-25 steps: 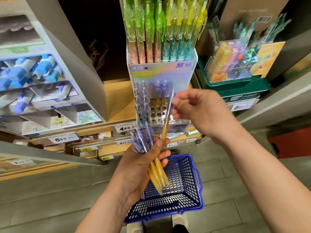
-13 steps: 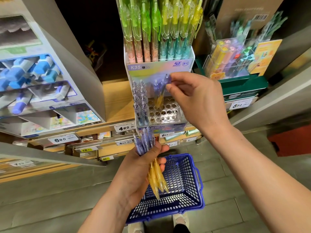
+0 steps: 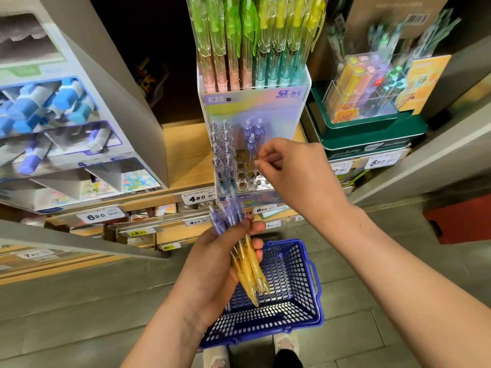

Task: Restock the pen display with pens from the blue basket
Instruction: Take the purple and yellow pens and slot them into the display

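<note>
Partly, the right hand hides the hole grid of the pen display — its curled fingertips pinch a purple-capped pen standing in a hole. The left hand grips a bundle of pens, tips down, over the blue basket on the floor

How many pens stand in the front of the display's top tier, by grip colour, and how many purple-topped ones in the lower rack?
Pink-grip pens: 4
Teal-grip pens: 4
Purple-topped pens: 3, one pinched by the right hand
Total: 11
</note>
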Motion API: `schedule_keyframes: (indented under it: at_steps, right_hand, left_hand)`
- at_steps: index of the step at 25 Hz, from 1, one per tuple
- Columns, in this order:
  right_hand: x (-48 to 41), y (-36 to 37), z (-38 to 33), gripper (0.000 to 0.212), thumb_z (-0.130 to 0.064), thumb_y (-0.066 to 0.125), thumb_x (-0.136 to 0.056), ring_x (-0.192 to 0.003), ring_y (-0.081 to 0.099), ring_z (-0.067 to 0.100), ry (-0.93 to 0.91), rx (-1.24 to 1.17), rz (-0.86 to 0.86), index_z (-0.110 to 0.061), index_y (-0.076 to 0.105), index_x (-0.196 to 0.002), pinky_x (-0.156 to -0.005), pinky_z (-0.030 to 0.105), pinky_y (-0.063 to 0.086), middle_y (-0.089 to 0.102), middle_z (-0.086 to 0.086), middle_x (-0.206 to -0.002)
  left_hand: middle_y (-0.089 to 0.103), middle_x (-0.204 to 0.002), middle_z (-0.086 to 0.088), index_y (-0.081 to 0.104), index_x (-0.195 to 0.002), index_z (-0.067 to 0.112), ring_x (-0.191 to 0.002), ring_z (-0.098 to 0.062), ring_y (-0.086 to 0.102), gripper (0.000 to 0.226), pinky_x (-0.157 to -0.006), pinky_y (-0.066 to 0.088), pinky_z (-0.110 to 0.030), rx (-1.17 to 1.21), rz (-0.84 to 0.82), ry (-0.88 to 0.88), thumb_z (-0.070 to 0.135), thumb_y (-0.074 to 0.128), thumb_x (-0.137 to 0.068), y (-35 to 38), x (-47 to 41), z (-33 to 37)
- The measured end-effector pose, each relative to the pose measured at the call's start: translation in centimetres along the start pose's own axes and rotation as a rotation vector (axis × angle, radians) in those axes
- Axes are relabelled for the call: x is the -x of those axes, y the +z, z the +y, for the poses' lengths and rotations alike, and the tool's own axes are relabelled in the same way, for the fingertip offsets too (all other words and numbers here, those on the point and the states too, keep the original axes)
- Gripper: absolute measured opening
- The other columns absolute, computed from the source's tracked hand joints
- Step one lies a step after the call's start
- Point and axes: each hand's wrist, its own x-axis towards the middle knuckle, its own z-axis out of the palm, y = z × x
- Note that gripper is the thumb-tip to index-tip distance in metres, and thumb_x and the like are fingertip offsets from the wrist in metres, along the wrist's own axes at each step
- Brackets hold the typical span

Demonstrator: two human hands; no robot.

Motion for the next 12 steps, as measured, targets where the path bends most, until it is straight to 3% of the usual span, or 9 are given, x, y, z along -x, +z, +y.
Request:
schedule_keyframes:
  at_steps: [1, 3, 5, 7, 12]
  right_hand:
    - [0.4, 0.0, 0.1, 0.010, -0.035, 0.074, -0.090, -0.070, 0.063, 0.000, 0.036, -0.010, -0.030, -0.025, 0.073, -0.092, -0.067, 0.004, 0.046, 0.066, -0.016, -0.073]
    - [1.6, -0.1, 0.1, 0.016, -0.045, 0.073, -0.088, -0.072, 0.062, -0.007, 0.134, -0.090, -0.153, -0.030, 0.073, -0.083, -0.063, 0.000, 0.041, 0.066, -0.019, -0.068]
    - [2.8, -0.3, 0.0, 0.023, -0.055, 0.069, -0.087, -0.072, 0.064, -0.010, 0.228, -0.222, -0.388, -0.032, 0.076, -0.084, -0.062, 0.004, 0.044, 0.071, -0.020, -0.071]
    - [3.6, -0.2, -0.2, 0.020, -0.052, 0.069, -0.088, -0.071, 0.068, -0.006, 0.268, -0.335, -0.530, -0.033, 0.077, -0.087, -0.072, 0.014, 0.052, 0.074, -0.019, -0.075]
    - [3.3, -0.1, -0.5, 0.010, -0.033, 0.074, -0.090, -0.071, 0.070, 0.007, 0.377, -0.547, -0.381, -0.024, 0.078, -0.092, -0.081, 0.035, 0.059, 0.077, -0.001, -0.077]
  left_hand:
    - [0.077, -0.097, -0.012, 0.068, -0.114, 0.004, -0.068, -0.016, 0.067, 0.035, -0.065, 0.058, -0.032, -0.010, -0.005, 0.010, 0.020, 0.071, -0.083, 0.0, 0.0, 0.0]
    - [0.077, -0.096, -0.011, 0.070, -0.112, 0.005, -0.069, -0.015, 0.067, 0.031, -0.065, 0.058, -0.031, -0.026, -0.018, 0.026, 0.021, 0.070, -0.085, 0.0, 0.0, 0.1]
    - [0.076, -0.094, -0.010, 0.073, -0.109, 0.006, -0.070, -0.015, 0.067, 0.027, -0.066, 0.058, -0.030, -0.037, -0.026, 0.043, 0.020, 0.069, -0.086, 0.1, -0.1, 0.2]
    - [0.075, -0.093, -0.010, 0.076, -0.104, 0.007, -0.071, -0.015, 0.067, 0.023, -0.066, 0.057, -0.031, -0.048, -0.022, 0.056, 0.020, 0.068, -0.087, 0.2, -0.3, 0.2]
    - [0.077, -0.099, -0.013, 0.080, -0.103, 0.012, -0.074, -0.016, 0.070, 0.025, -0.069, 0.059, -0.031, -0.045, 0.003, 0.054, 0.026, 0.068, -0.086, 0.7, -0.4, 0.3]
